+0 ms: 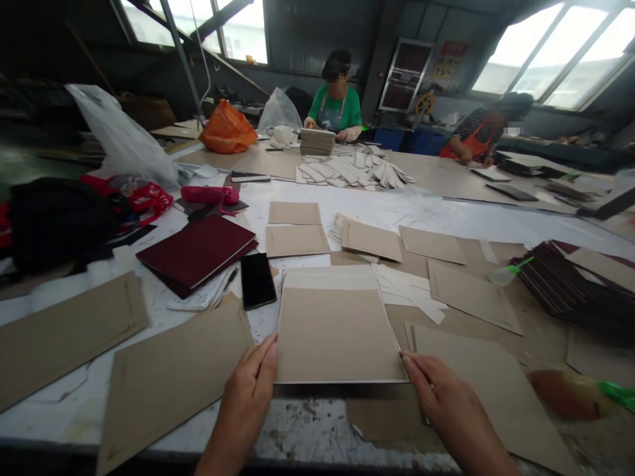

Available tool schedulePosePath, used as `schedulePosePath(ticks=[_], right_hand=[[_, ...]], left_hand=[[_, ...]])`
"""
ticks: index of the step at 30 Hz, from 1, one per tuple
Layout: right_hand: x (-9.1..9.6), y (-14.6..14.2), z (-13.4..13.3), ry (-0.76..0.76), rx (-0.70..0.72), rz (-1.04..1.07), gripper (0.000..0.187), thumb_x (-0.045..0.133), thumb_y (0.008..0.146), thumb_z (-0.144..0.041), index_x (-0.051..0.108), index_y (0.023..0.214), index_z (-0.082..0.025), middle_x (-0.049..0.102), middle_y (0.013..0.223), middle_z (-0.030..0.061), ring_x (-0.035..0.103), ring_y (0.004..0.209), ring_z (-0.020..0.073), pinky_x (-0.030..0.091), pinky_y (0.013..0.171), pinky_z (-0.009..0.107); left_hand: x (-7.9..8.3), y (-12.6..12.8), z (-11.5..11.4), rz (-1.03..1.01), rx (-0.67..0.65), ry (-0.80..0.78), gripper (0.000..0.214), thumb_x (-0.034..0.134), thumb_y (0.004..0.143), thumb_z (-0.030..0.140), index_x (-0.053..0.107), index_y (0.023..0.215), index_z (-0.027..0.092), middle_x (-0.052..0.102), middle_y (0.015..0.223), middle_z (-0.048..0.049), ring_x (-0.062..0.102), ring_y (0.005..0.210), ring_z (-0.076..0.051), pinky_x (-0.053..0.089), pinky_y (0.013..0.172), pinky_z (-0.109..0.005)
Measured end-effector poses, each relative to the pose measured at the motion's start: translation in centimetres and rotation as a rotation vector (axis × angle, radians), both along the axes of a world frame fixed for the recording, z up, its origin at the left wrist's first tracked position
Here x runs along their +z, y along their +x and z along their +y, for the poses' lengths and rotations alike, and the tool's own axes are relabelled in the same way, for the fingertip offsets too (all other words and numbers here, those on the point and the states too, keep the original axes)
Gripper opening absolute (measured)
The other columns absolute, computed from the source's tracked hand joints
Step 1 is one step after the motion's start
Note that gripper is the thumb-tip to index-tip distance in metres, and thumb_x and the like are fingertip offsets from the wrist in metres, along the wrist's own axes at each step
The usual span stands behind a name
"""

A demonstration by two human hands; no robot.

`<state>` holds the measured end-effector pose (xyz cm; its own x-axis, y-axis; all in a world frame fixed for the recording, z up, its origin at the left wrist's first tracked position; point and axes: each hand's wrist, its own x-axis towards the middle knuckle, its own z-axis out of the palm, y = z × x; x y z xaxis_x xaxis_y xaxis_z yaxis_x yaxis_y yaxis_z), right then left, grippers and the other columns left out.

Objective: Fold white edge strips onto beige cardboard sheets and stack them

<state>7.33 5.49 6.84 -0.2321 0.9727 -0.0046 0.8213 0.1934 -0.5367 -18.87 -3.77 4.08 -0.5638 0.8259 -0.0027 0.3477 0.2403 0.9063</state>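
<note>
A: Left of my left hand (248,390) lies a big cardboard sheet (173,377). Just beyond its fingertips there's a black phone (256,280).

B: And the grip?

A: Left hand is loosely curled, fingertips on the left edge of the brown board (337,330) — it lies flat between both hands. My right hand (441,396) is half open, fingertips at the board's near right corner — I cannot tell whether either hand actually pinches it.

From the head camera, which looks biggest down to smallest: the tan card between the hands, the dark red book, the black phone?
1. Tan rectangular cardboard sheet, though nearest the camera.
2. Dark red hardcover book.
3. Black flat phone.
</note>
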Motion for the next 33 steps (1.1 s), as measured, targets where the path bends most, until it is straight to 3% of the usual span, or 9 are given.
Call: schedulePosePath(ticks=[3, 8, 12, 15, 18, 21, 26, 33], right_hand=[[0.1, -0.3, -0.1, 0.108, 0.060, -0.137, 0.036, 0.033, 0.082, -0.042, 0.064, 0.085, -0.023, 0.060, 0.079, 0.0068, 0.054, 0.082, 0.0221, 0.040, 0.077, 0.034], [0.9, -1.4, 0.0, 0.143, 0.061, -0.198, 0.033, 0.033, 0.085, -0.033, 0.063, 0.075, -0.022, 0.057, 0.075, 0.0070, 0.051, 0.079, 0.0208, 0.039, 0.074, 0.032], [1.2, -1.4, 0.3, 0.061, 0.034, 0.035, 0.029, 0.038, 0.082, -0.036, 0.062, 0.080, -0.019, 0.059, 0.078, 0.0071, 0.053, 0.079, 0.0198, 0.040, 0.075, 0.031], [1.7, -1.2, 0.4, -0.079, -0.064, 0.269, 0.030, 0.048, 0.075, -0.041, 0.062, 0.088, -0.018, 0.061, 0.088, 0.0073, 0.054, 0.084, 0.0201, 0.040, 0.076, 0.031], [2.5, -1.2, 0.5, -0.216, -0.127, 0.472, 0.037, 0.053, 0.069, -0.046, 0.060, 0.090, -0.017, 0.062, 0.085, 0.0060, 0.054, 0.078, 0.0184, 0.042, 0.069, 0.029], [3.8, -1.5, 0.9, -0.248, -0.111, 0.591, 0.037, 0.057, 0.066, -0.048, 0.058, 0.085, -0.016, 0.059, 0.075, 0.0027, 0.050, 0.064, 0.0136, 0.038, 0.056, 0.024], [6.2, -1.7, 2.4, -0.232, 0.012, 0.584, 0.031, 0.057, 0.067, -0.046, 0.056, 0.077, -0.017, 0.052, 0.065, -0.0009, 0.042, 0.055, 0.0097, 0.031, 0.049, 0.022], [7.7, -1.7, 4.0, -0.242, 0.164, 0.608, 0.030, 0.056, 0.069, -0.046, 0.052, 0.075, -0.017, 0.045, 0.061, -0.0038, 0.036, 0.053, 0.0087, 0.029, 0.049, 0.022]], left_hand=[[-0.6, 0.3, -0.3, 0.106, -0.027, 0.022, 0.052, 0.037, 0.078, 0.051, 0.056, 0.112, 0.016, 0.057, 0.111, -0.0096, 0.049, 0.107, -0.023, 0.037, 0.097, -0.040], [-1.1, 0.0, -0.2, 0.148, 0.000, 0.040, 0.053, 0.039, 0.075, 0.055, 0.059, 0.107, 0.017, 0.056, 0.103, -0.0104, 0.050, 0.101, -0.025, 0.037, 0.095, -0.044], [-1.0, -0.2, -0.2, 0.163, 0.033, 0.038, 0.053, 0.039, 0.074, 0.055, 0.060, 0.106, 0.018, 0.054, 0.105, -0.0101, 0.045, 0.106, -0.025, 0.032, 0.098, -0.046], [-0.7, -0.2, -0.3, 0.152, 0.047, 0.042, 0.051, 0.042, 0.073, 0.054, 0.059, 0.107, 0.020, 0.053, 0.107, -0.0086, 0.043, 0.108, -0.025, 0.029, 0.100, -0.046], [0.0, -0.2, -0.5, 0.085, 0.059, 0.071, 0.047, 0.045, 0.073, 0.053, 0.058, 0.109, 0.025, 0.053, 0.109, -0.0051, 0.043, 0.108, -0.023, 0.027, 0.101, -0.042], [1.1, -0.3, -0.7, -0.009, 0.064, 0.110, 0.048, 0.050, 0.072, 0.051, 0.054, 0.113, 0.027, 0.054, 0.104, -0.0028, 0.046, 0.101, -0.020, 0.034, 0.095, -0.036], [3.3, -1.0, 0.1, -0.103, 0.061, 0.173, 0.053, 0.055, 0.070, 0.050, 0.051, 0.117, 0.026, 0.052, 0.086, 0.0002, 0.048, 0.079, -0.014, 0.039, 0.079, -0.028], [5.4, -1.6, 1.3, -0.141, 0.073, 0.266, 0.059, 0.059, 0.064, 0.053, 0.055, 0.113, 0.022, 0.051, 0.078, 0.0004, 0.046, 0.069, -0.012, 0.039, 0.062, -0.022]])
